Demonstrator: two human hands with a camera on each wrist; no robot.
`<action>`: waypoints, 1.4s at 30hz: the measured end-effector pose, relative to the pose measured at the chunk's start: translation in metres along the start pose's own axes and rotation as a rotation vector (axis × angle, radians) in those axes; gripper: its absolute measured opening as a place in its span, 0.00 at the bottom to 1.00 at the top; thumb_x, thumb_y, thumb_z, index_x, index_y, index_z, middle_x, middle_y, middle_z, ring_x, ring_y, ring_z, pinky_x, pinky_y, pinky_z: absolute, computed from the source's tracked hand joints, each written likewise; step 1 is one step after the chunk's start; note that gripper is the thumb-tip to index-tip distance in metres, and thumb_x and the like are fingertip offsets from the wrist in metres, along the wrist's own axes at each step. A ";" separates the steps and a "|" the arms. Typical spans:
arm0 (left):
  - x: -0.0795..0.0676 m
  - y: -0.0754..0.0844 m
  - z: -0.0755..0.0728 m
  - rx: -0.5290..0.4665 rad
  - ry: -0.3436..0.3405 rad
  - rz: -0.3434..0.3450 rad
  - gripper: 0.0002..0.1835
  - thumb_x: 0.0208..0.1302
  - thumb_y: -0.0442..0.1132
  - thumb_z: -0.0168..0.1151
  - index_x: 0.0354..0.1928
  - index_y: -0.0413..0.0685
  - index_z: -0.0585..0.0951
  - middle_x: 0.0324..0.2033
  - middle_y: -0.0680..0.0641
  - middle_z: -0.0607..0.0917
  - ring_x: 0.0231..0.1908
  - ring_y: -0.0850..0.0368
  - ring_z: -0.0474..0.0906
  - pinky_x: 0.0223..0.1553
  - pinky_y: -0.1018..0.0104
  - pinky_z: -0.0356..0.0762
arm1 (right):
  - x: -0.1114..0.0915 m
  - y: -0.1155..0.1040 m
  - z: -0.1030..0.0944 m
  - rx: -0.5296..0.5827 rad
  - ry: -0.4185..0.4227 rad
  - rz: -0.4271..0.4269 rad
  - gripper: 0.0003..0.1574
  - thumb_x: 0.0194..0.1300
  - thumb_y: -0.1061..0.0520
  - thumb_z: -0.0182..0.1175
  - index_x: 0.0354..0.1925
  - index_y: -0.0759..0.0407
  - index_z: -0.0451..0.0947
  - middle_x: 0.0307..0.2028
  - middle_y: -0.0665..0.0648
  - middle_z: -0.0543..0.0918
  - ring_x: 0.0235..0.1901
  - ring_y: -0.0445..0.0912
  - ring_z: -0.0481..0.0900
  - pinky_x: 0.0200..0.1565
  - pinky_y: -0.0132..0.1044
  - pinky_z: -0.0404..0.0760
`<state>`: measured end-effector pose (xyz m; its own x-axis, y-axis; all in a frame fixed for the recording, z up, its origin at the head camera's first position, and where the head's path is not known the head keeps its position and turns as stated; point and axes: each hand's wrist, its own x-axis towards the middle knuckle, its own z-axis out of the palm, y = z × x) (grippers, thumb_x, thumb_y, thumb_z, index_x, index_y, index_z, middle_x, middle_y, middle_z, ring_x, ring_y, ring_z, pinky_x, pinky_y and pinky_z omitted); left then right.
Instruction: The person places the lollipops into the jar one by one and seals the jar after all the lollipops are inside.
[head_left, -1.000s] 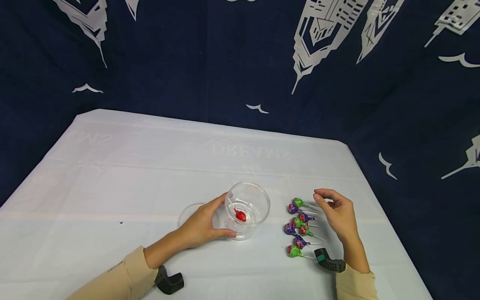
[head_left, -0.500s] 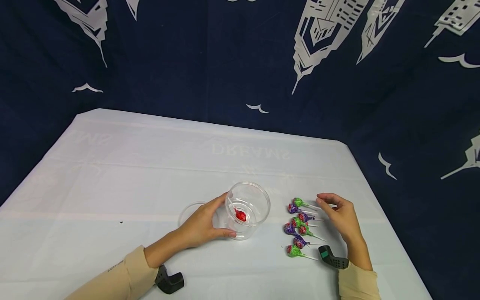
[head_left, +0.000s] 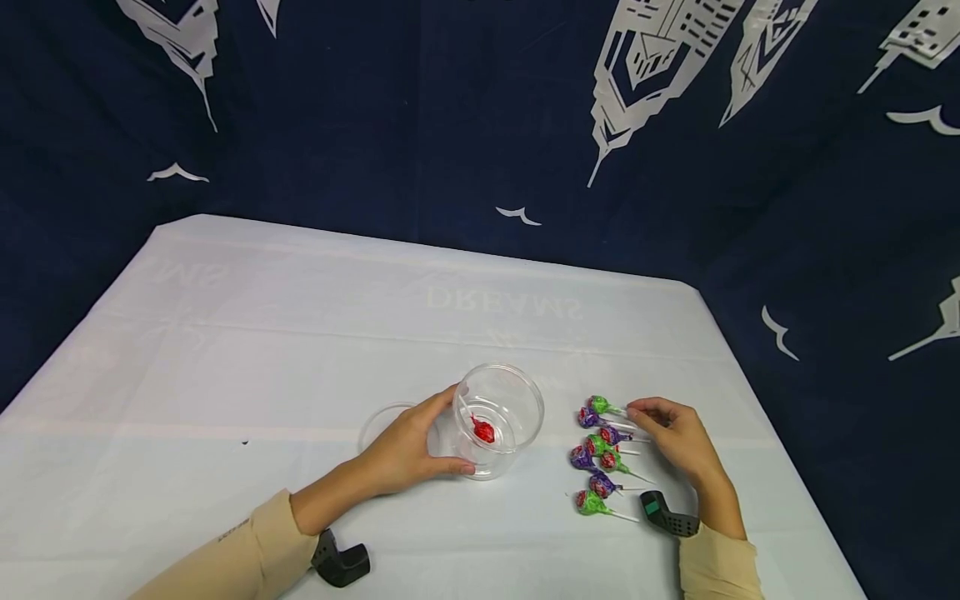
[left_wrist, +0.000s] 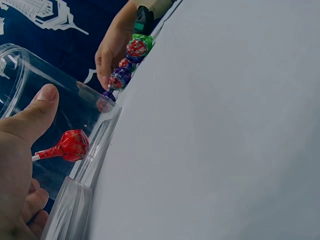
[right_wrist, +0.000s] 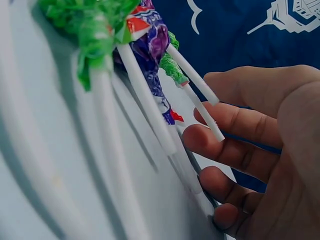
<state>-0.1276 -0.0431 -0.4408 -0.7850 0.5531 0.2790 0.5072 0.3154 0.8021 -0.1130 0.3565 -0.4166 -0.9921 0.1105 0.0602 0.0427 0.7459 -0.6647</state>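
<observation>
My left hand (head_left: 401,450) grips the side of a clear plastic cup (head_left: 517,412), thumb in front and fingers behind. Inside it lies a red-wrapped lollipop (head_left: 483,430), also seen through the wall in the left wrist view. My right hand (head_left: 678,437) is at the stick ends of several green- and purple-wrapped lollipops (head_left: 600,461), nearest the farthest green lollipop (head_left: 598,404). In the right wrist view, white sticks (right_wrist: 202,112) pass before the bent fingertips (right_wrist: 202,137), and a gap shows between thumb and forefinger.
A clear round lid (head_left: 369,423) lies on the white table cover (head_left: 247,358), partly behind my left hand. A small dark speck (head_left: 244,442) sits farther left. Dark blue printed cloth (head_left: 360,125) hangs beyond the table's far edge.
My right hand has come down and slightly nearer me, then in to the stick end of the farthest green lollipop. The left hand and cup stay in place.
</observation>
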 end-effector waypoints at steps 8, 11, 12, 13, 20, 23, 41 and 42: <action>-0.001 -0.001 -0.001 0.003 0.002 -0.007 0.54 0.48 0.53 0.79 0.74 0.47 0.61 0.67 0.49 0.72 0.67 0.49 0.67 0.66 0.48 0.67 | 0.000 -0.001 0.001 -0.030 -0.015 0.003 0.14 0.68 0.57 0.64 0.43 0.68 0.84 0.37 0.59 0.86 0.34 0.41 0.76 0.37 0.29 0.73; -0.001 -0.001 0.000 -0.002 0.000 -0.012 0.54 0.48 0.53 0.79 0.74 0.47 0.61 0.67 0.49 0.72 0.67 0.49 0.67 0.66 0.49 0.66 | 0.001 0.001 0.001 -0.046 -0.021 -0.008 0.12 0.68 0.58 0.64 0.42 0.68 0.84 0.35 0.58 0.85 0.31 0.42 0.75 0.34 0.30 0.72; -0.001 0.000 0.000 -0.004 0.000 -0.010 0.54 0.48 0.53 0.80 0.74 0.47 0.61 0.67 0.49 0.72 0.67 0.49 0.67 0.66 0.49 0.66 | 0.001 0.002 0.001 -0.051 -0.022 -0.010 0.12 0.68 0.58 0.64 0.42 0.67 0.84 0.34 0.57 0.85 0.31 0.42 0.75 0.34 0.30 0.72; -0.001 0.000 0.000 -0.004 -0.002 -0.011 0.54 0.48 0.53 0.79 0.74 0.47 0.61 0.67 0.49 0.72 0.67 0.49 0.67 0.66 0.49 0.66 | 0.001 0.002 0.001 -0.055 -0.023 -0.012 0.11 0.67 0.59 0.64 0.42 0.67 0.84 0.34 0.57 0.85 0.31 0.42 0.74 0.33 0.30 0.72; 0.000 0.000 0.000 0.005 -0.003 -0.004 0.54 0.49 0.54 0.79 0.74 0.47 0.61 0.68 0.49 0.71 0.67 0.48 0.66 0.66 0.48 0.66 | 0.001 0.003 0.001 -0.083 -0.028 -0.022 0.10 0.68 0.59 0.64 0.40 0.66 0.84 0.32 0.55 0.84 0.31 0.43 0.74 0.34 0.31 0.72; 0.000 0.000 0.000 0.006 -0.003 -0.003 0.54 0.49 0.55 0.78 0.74 0.48 0.61 0.68 0.49 0.71 0.67 0.48 0.67 0.66 0.48 0.66 | 0.001 0.003 0.001 -0.090 -0.029 -0.032 0.09 0.68 0.59 0.63 0.40 0.66 0.83 0.32 0.55 0.84 0.31 0.44 0.74 0.35 0.31 0.72; -0.001 0.001 -0.001 0.017 -0.007 -0.001 0.54 0.49 0.54 0.78 0.74 0.47 0.61 0.68 0.48 0.71 0.67 0.48 0.66 0.66 0.48 0.66 | 0.001 -0.004 0.004 -0.113 0.017 -0.041 0.10 0.71 0.58 0.61 0.40 0.66 0.81 0.31 0.57 0.82 0.30 0.46 0.71 0.32 0.33 0.69; -0.001 0.001 -0.001 0.016 -0.007 -0.002 0.54 0.49 0.54 0.78 0.74 0.47 0.60 0.68 0.48 0.71 0.68 0.48 0.66 0.66 0.48 0.66 | 0.000 -0.004 0.004 -0.111 0.025 -0.042 0.10 0.71 0.58 0.60 0.40 0.66 0.81 0.31 0.57 0.82 0.29 0.46 0.71 0.31 0.33 0.69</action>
<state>-0.1269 -0.0439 -0.4392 -0.7834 0.5580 0.2737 0.5116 0.3290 0.7937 -0.1141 0.3507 -0.4165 -0.9901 0.0927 0.1058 0.0153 0.8185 -0.5743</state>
